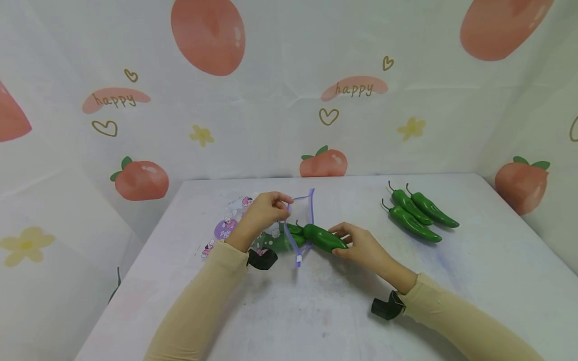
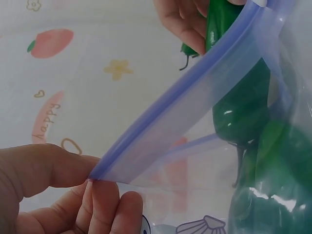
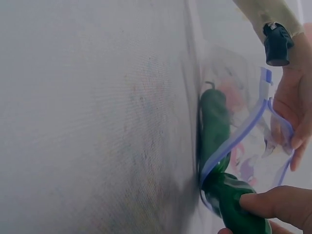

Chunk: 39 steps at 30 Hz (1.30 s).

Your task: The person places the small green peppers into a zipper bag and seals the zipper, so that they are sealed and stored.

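My left hand [image 1: 267,211] pinches the purple-edged rim of a clear printed zip bag [image 2: 146,117], holding its mouth apart. Between the thumb and fingers of my right hand [image 1: 361,246] is a green chili pepper [image 1: 324,238], gripped near its tip. Its stem end sits within the bag's opening, pointing left. Deeper inside, more green peppers [image 3: 214,122] show through the film, partly hidden by the print and the left hand. The purple slider end [image 1: 298,260] of the bag faces the near side.
Three more green peppers [image 1: 413,213] lie together on the white table [image 1: 289,311] at the back right. A white cloth backdrop [image 1: 271,110] with peach prints rises behind the table. Each wrist wears a black camera mount [image 1: 387,307].
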Available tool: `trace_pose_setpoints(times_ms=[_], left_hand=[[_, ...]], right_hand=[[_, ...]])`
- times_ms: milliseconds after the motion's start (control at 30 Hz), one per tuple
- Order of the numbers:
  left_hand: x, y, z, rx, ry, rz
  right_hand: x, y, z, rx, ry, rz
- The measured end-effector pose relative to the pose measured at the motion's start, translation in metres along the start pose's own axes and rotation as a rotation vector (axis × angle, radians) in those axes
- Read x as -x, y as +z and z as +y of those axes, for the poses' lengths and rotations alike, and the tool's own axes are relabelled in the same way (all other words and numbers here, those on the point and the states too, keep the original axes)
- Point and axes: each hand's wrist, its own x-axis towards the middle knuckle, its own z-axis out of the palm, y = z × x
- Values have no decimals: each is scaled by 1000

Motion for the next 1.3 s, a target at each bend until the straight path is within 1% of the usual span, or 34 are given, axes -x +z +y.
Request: trace_pose_setpoints(times_ms=[133,500,900,1100,1300], left_hand=[[0,0,0,2,7,4],[-1,-1,-2,11,20,3],[-2,-2,1,14,32,4],[-2,-3,2,7,10,-2],[-2,-2,2,16,16,-1]], right_hand=[[0,-1,-1,5,-2,-12],[-4,1,5,18,-90,-22],[-7,2,0,-45,-92,-31],[-7,2,-2,-59,-95,-9],[-7,3,-2,-87,-109,20]])
